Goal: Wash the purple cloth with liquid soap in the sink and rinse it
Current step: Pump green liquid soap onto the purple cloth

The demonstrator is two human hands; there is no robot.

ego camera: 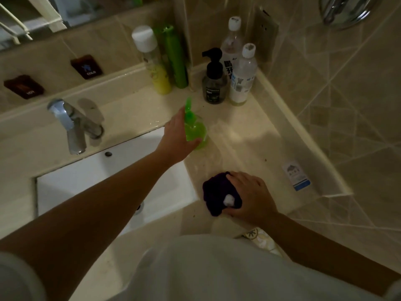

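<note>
My left hand (176, 136) reaches across the sink (91, 181) to the green soap bottle (195, 131), which stands upright on the countertop (243, 135) just right of the basin. My fingers and thumb curl round its body, and its pump nozzle points away from me toward the back wall. My right hand (249, 196) grips the purple cloth (217, 192), bunched into a wad that rests on the counter near the front edge, beside the sink's right corner. The wad has no clear long axis; a small blob of white foam (230, 199) sits on its near side, just by my thumb.

The counter is pale, glossy stone with a raised lip along the tiled walls. A chrome faucet (73, 124) stands behind the basin, its spout aimed at the white bowl. In the back corner stand a yellow-green spray can (154, 66), a dark green bottle (175, 57), a black pump dispenser (213, 81) and two clear bottles with white caps (242, 77). A small white and blue packet (296, 175) lies by the right-hand lip. Two dark plaques marked HOT (23, 86) and COLD (86, 66) sit on the tiles behind the faucet.
</note>
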